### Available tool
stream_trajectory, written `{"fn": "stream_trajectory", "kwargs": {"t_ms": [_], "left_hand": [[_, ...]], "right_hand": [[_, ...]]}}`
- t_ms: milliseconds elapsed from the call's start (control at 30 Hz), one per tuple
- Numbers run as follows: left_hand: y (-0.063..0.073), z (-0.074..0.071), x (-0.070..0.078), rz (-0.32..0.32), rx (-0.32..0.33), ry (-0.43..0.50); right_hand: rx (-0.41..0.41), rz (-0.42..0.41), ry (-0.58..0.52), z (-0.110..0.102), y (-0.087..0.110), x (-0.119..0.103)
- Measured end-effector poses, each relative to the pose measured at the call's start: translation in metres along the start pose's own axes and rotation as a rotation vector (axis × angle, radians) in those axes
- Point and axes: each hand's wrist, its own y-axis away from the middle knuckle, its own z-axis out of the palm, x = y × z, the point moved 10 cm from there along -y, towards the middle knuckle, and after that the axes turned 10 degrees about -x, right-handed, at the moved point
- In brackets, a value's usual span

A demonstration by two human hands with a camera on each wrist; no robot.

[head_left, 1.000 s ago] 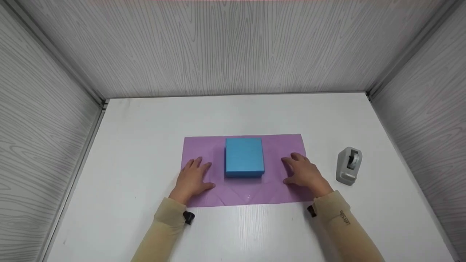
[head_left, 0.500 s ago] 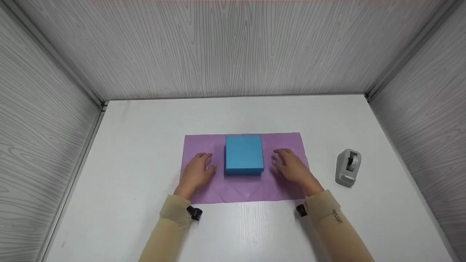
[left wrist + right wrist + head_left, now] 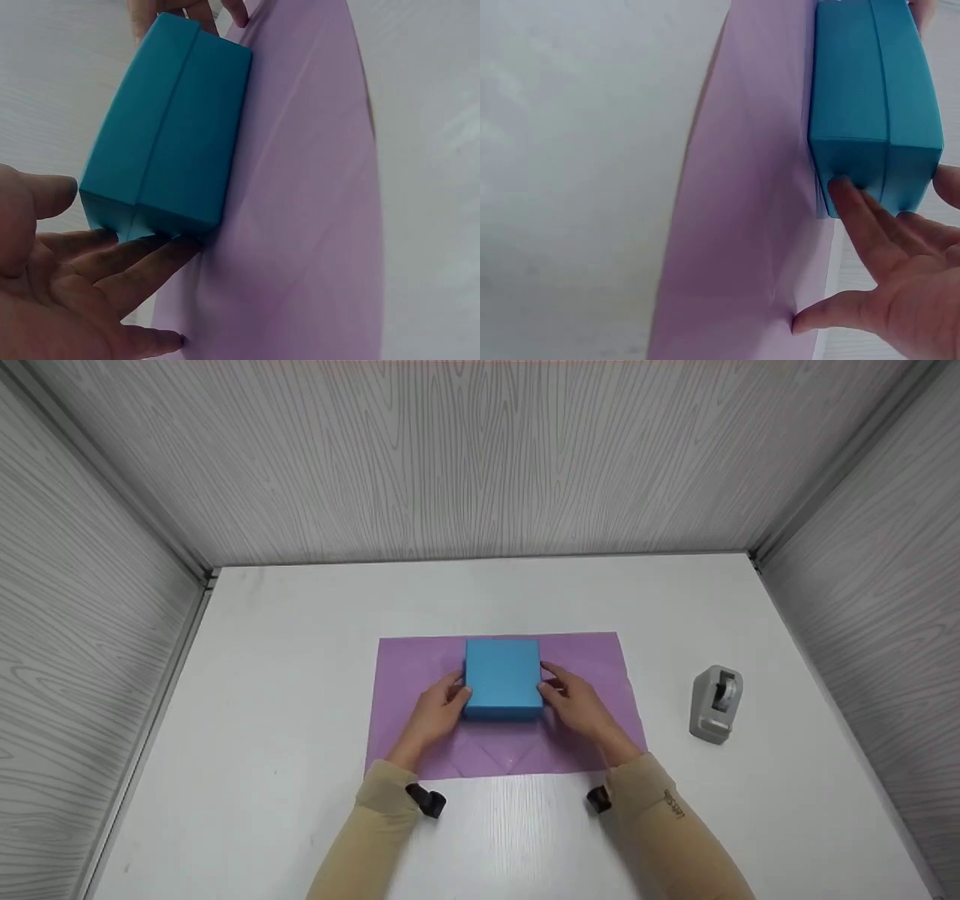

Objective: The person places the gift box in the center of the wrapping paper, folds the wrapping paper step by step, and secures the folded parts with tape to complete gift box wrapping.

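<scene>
A blue lidded box (image 3: 502, 671) sits on a sheet of purple paper (image 3: 397, 690) in the head view. At its left side is my left hand (image 3: 433, 712), fingertips against the side and thumb at the top edge. My right hand (image 3: 581, 705) touches the opposite side in the same way. The left wrist view has the fingers (image 3: 139, 274) fairly straight against the end of the box, one fingertip down at the paper. In the right wrist view, straight fingers (image 3: 866, 229) press the other end, with the thumb at the lid's corner.
A grey tape dispenser (image 3: 716, 705) stands on the white table (image 3: 300, 660), right of the paper. Wood-grained panels (image 3: 480, 465) enclose the table at the back and both sides. Creases (image 3: 510, 761) run across the paper's near part.
Both hands have moved inward from the left and right parts of the paper and now touch the box's sides. The box keeps its place on the paper.
</scene>
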Motion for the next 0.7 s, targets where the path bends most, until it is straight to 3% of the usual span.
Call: {"fn": "stream_trajectory", "kwargs": {"t_ms": [300, 700], "left_hand": [[-0.001, 0.003, -0.012, -0.03, -0.006, 0.089], [0.002, 0.005, -0.011, 0.006, -0.021, 0.125]], "right_hand": [[-0.008, 0.028, -0.038, 0.0, 0.004, 0.008], [-0.016, 0.027, -0.073, -0.001, 0.01, 0.014]]}}
